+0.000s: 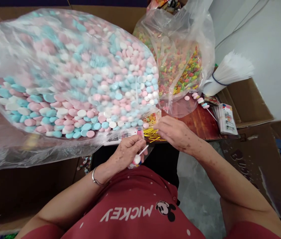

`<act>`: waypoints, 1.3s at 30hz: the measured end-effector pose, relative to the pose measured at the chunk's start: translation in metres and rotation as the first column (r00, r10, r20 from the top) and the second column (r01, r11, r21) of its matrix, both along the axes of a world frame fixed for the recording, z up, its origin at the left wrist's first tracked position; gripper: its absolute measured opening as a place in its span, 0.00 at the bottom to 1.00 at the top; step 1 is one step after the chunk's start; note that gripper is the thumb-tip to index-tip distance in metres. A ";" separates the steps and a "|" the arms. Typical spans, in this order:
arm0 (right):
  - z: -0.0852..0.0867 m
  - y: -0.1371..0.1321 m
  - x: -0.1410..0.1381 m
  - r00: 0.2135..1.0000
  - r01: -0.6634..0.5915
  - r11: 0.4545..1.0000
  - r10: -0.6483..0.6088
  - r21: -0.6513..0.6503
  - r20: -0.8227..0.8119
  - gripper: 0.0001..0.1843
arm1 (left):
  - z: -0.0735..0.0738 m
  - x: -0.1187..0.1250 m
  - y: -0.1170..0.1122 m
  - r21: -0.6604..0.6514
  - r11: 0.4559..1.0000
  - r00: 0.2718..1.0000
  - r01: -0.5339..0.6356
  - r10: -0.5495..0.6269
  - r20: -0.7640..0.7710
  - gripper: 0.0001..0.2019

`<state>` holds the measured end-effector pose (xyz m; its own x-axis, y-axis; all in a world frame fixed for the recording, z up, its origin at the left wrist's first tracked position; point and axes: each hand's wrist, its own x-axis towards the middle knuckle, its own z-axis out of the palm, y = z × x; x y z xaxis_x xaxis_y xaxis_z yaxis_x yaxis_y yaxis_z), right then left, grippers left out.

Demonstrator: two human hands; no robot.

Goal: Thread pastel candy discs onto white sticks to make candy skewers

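Note:
My left hand [127,151] is closed around a bagged candy stick [137,159], close to my shirt. Its white stick pokes up past my fingers, and white candy shows through the wrapping. My right hand [176,132] hovers at the table edge with fingers pinched together, slightly blurred. Whatever the fingertips may hold is too small to make out. Just beside them lie yellow twist ties [152,135] and a small bag of ring-shaped candies [150,118]. Printed wrappers [122,135] lie by my left hand, partly under the big clear bag.
A large clear bag of pink, blue and white candies [85,86] fills the left. Behind stands a bag of colourful ring candies [180,69]. To the right are a candy skewer [201,101], printed packets [227,119], bundled white sticks [230,71] and cardboard boxes [247,103].

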<state>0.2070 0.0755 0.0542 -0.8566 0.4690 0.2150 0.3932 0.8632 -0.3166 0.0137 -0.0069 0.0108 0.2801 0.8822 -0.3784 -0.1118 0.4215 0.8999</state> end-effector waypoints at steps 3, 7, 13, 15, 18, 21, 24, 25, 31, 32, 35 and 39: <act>-0.008 -0.009 0.000 0.998 -0.063 0.982 0.065 -0.179 0.005 0.15 | -0.012 0.011 -0.010 -0.130 0.990 0.993 -0.058 0.070 0.091 0.21; -0.002 -0.028 -0.005 0.999 -0.052 0.943 0.045 -0.329 -0.031 0.20 | -0.027 0.019 -0.018 -0.175 0.977 0.990 -0.124 0.134 0.044 0.21; 0.014 -0.039 -0.013 0.987 -0.089 0.888 0.019 -0.452 -0.156 0.09 | -0.010 0.018 -0.004 -0.035 0.988 0.989 -0.148 0.148 0.000 0.20; 0.014 -0.038 -0.011 0.961 0.010 0.871 -0.144 -0.492 -0.235 0.11 | -0.001 0.014 0.001 -0.030 0.994 0.994 -0.104 0.105 0.037 0.20; 0.014 -0.032 -0.003 0.841 0.192 0.750 -0.458 -0.633 -0.288 0.08 | 0.008 -0.001 0.008 0.016 0.998 0.995 0.064 -0.065 0.072 0.20; 0.012 -0.021 0.007 0.688 0.206 0.580 -0.658 -0.788 -0.304 0.07 | 0.007 -0.020 0.010 0.052 0.938 0.937 0.342 -0.345 0.062 0.17; 0.010 -0.011 0.010 0.602 0.140 0.480 -0.736 -0.866 -0.311 0.09 | 0.000 -0.029 0.006 0.016 0.883 0.882 0.469 -0.469 0.039 0.15; 0.010 -0.009 0.009 0.589 0.119 0.466 -0.744 -0.877 -0.316 0.09 | -0.003 -0.029 0.004 0.011 0.880 0.880 0.475 -0.475 0.021 0.15; 0.003 -0.010 -0.001 0.626 0.030 0.363 -0.733 -0.931 -0.265 0.10 | -0.020 -0.019 -0.001 0.100 0.942 0.945 0.319 -0.324 0.037 0.15; 0.000 -0.011 -0.003 0.656 0.028 0.354 -0.712 -0.935 -0.250 0.10 | -0.022 -0.017 -0.001 0.104 0.951 0.953 0.292 -0.298 0.053 0.16; -0.009 -0.016 -0.007 0.739 0.051 0.369 -0.639 -0.928 -0.213 0.09 | -0.026 -0.011 -0.003 0.085 0.968 0.968 0.235 -0.241 0.065 0.20; -0.017 -0.017 -0.010 0.776 0.100 0.415 -0.601 -0.904 -0.190 0.08 | -0.022 -0.005 -0.006 0.051 0.980 0.970 0.192 -0.197 0.145 0.19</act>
